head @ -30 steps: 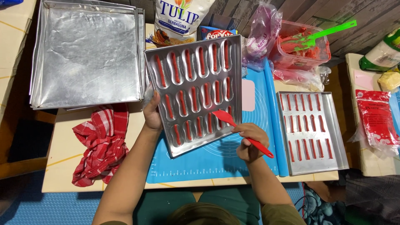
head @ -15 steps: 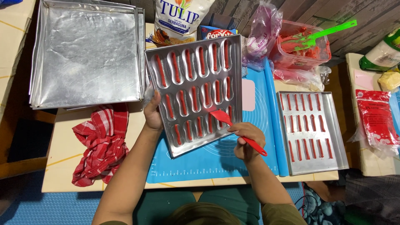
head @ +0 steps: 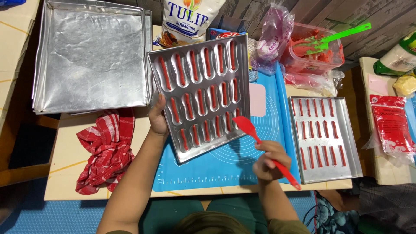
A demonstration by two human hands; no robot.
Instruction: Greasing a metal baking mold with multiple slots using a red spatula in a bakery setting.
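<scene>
My left hand [head: 157,117] grips the left edge of a metal mould tray [head: 202,96], which is tilted over the blue silicone mat [head: 225,167]. Its oval wells hold strips of red dough. In my right hand [head: 269,161] is a red spatula [head: 261,143], its blade touching the tray's lower right corner. A second metal tray [head: 324,138] with rows of red strips lies flat to the right of the mat.
A large empty metal pan [head: 92,56] sits at the back left. A red checked cloth [head: 106,147] lies on the wooden table at left. Behind are a white flour bag [head: 190,19], plastic bags and a red container [head: 314,47] holding a green spatula. A red packet [head: 392,123] lies far right.
The mould tray has shifted slightly. My right hand has moved a little down and to the right, and the spatula blade has slid from the tray's lower middle to its lower right corner.
</scene>
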